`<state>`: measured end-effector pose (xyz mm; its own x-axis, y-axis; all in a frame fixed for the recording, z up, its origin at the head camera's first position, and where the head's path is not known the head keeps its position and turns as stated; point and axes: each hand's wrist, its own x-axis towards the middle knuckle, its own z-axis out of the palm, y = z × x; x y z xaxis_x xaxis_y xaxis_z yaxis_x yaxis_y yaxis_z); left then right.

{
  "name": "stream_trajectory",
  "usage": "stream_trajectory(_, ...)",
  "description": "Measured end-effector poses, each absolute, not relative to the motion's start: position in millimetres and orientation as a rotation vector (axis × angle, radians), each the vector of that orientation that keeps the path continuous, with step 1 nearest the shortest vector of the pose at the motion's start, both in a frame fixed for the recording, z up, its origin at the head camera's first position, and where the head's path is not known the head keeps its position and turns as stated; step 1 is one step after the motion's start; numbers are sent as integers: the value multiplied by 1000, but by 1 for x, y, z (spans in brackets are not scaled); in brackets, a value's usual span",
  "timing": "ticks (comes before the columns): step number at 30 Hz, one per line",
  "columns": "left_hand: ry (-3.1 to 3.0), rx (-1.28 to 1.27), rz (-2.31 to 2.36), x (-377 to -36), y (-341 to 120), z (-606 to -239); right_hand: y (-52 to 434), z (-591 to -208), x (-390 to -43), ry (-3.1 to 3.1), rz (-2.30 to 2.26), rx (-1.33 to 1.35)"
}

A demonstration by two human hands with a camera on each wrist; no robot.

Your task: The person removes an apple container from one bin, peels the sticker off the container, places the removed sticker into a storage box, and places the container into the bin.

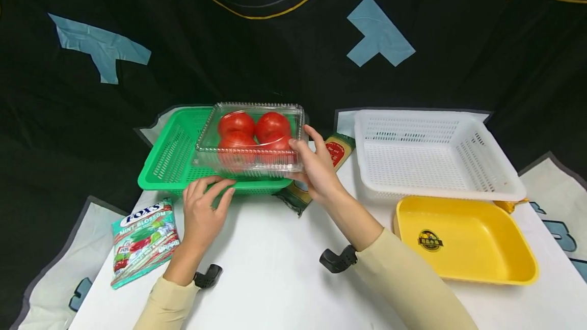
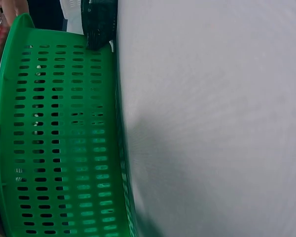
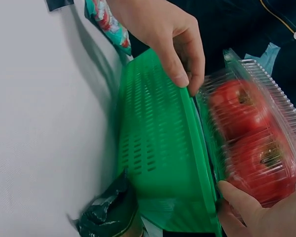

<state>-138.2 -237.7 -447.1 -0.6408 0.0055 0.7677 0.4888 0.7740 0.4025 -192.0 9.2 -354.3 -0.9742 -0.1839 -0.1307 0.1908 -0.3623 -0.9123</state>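
On the left half of the desk, toward its far edge, your green basket sits with the clear box of tomatoes held over its near right part, the box bottom just above the rim. Your right hand grips the box at its right end, fingers curled over the top edge and thumb under the near side. Your left hand rests on the basket's near rim with fingers loosely bent over it, steadying rather than clutching.

Just beside the basket's right end, a dark packet with a red and gold label lies partly under your right hand, slanting toward the far edge. A white basket stands at the far right, and a yellow tray sits against its near side. A bag of mints lies at the near left edge, well apart from the box.

The desk is covered in white; behind it hangs black cloth with blue and yellow patches.

The box lies level, lid up, its long axis running left to right, parallel to the basket's long side.
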Motion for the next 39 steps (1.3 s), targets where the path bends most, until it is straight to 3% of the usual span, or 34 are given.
stream_trajectory(39, -2135, -382, -794, -138, -236, -449, -66, -373, -222, 2050, -2061, 97)
